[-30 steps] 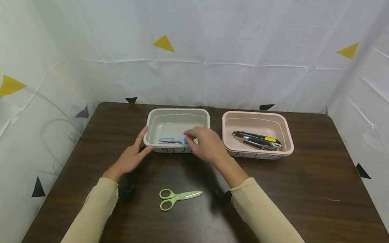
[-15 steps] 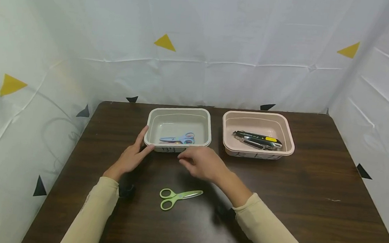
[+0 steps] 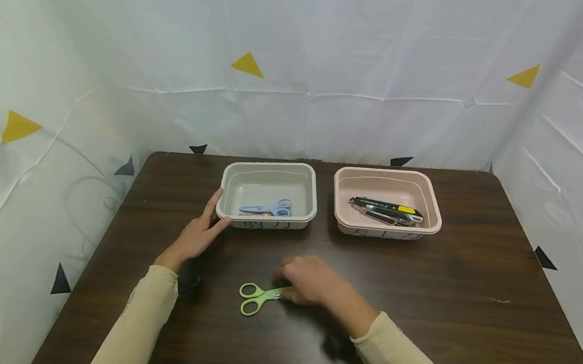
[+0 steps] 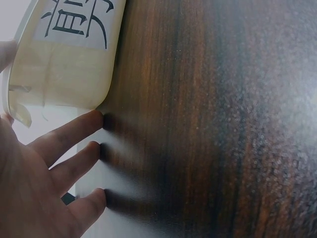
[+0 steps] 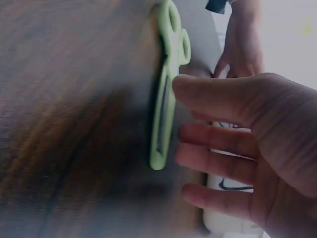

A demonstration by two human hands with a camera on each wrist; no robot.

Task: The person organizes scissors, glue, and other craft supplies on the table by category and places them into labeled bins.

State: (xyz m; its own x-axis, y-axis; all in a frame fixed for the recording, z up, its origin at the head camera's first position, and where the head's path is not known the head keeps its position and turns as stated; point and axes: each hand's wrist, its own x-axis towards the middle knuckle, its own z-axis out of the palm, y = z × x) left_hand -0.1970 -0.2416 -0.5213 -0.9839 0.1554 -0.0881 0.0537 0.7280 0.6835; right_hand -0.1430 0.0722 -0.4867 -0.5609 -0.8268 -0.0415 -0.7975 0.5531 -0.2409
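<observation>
Green scissors (image 3: 265,295) lie flat on the dark wooden table, handles to the left. My right hand (image 3: 311,281) is over their blade end; in the right wrist view its thumb and fingers are spread beside the scissors without closing round them. My left hand (image 3: 190,241) rests against the left end of a light grey container (image 3: 271,179), its thumb at the near rim corner and its fingers extended. Inside that container lie blue scissors (image 3: 267,208), partly over something else near the front wall that I cannot make out.
To the right stands a pale pink container (image 3: 383,187) holding several utility knives (image 3: 389,208). White sheeting (image 3: 332,54) with yellow and black triangles rises behind and beside the table (image 3: 456,309).
My right hand has moved out of the grey container, toward me and down to the green scissors. The blue scissors stay behind in the container. My left hand has kept its place.
</observation>
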